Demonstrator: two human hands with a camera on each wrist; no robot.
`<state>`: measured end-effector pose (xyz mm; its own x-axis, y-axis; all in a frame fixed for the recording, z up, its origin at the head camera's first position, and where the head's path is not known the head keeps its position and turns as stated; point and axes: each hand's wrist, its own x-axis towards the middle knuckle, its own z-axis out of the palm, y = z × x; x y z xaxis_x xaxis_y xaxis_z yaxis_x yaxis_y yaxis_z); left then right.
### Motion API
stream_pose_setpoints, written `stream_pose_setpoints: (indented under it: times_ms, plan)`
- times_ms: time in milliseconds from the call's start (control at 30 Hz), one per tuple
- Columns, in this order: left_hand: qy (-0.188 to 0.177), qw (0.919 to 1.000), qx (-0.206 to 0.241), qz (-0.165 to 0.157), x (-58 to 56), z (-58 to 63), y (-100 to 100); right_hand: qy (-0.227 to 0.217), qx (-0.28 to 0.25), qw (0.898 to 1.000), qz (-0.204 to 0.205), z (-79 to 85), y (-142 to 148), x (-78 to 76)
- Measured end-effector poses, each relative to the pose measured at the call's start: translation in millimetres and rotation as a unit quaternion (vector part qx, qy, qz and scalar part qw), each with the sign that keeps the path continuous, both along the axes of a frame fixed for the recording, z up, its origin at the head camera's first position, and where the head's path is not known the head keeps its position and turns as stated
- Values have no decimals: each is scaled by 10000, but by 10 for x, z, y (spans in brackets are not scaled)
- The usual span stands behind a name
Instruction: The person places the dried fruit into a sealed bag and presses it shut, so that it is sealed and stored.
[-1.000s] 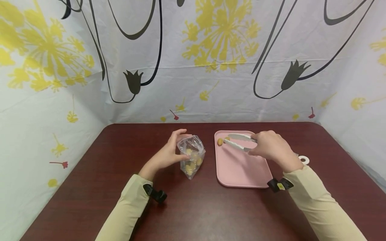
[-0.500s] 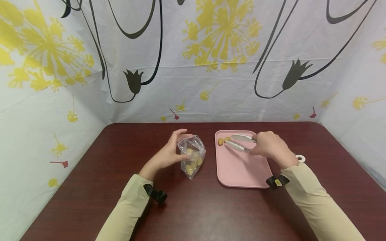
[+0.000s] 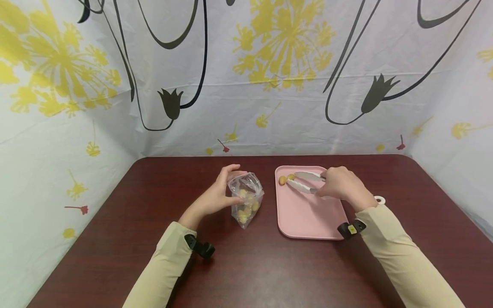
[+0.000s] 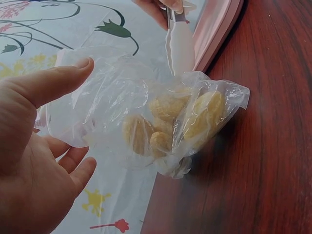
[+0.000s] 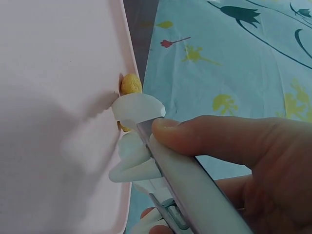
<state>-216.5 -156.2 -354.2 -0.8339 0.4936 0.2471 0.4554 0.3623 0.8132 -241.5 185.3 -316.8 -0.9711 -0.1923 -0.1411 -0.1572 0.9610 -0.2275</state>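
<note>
Right sleeve (image 3: 389, 239) and wrist now sit slightly further inward than a second ago, covering more of the white ring (image 3: 380, 199); the tongs (image 3: 310, 176) have shifted a touch rightward, while the clear bag (image 3: 250, 186) stays almost where it was. Right hand (image 3: 343, 186) pinches the tongs between thumb and fingertips, its grip loose enough, I judge, to let their two arms stand apart; their tips lie beside two yellow-brown pieces (image 3: 282, 180) near the far-left corner of the pink tray (image 3: 304, 214), whose raised rim probably keeps those pieces from rolling off; whether a tip touches one I cannot tell. Left hand (image 3: 212, 199) curls about the bag near its mouth, thumb and fingers spread well apart, apparently to keep the opening wide; similar pieces (image 4: 165, 107) gather in the bag's lower part, their weight seemingly steadying it just left of the tray, over the table (image 3: 223, 273).
</note>
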Motion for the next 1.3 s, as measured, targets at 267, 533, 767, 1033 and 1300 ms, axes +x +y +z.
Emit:
stream_pose_setpoints:
  times_ms: [267, 533, 767, 1033, 1300]
  plan:
    - [-14, 10000, -14, 6, -11, -3, 3, -5, -74, 10000, 53, 1, 4, -25]
    - [10, 10000, -22, 6, -3, -11, 10, -81, -61, 9999, 62, 8, 7, -6]
    - [-8, 10000, 15, 3, 2, -15, 11, -105, -60, 9999, 114, 29, 33, 40]
    - [14, 10000, 53, -31, 13, -13, 21, -13, -26, 9998, 185, 70, 72, 102]
    - [-16, 10000, 54, -40, 9, -27, 19, 18, 5, 10000, 70, 57, 123, 113]
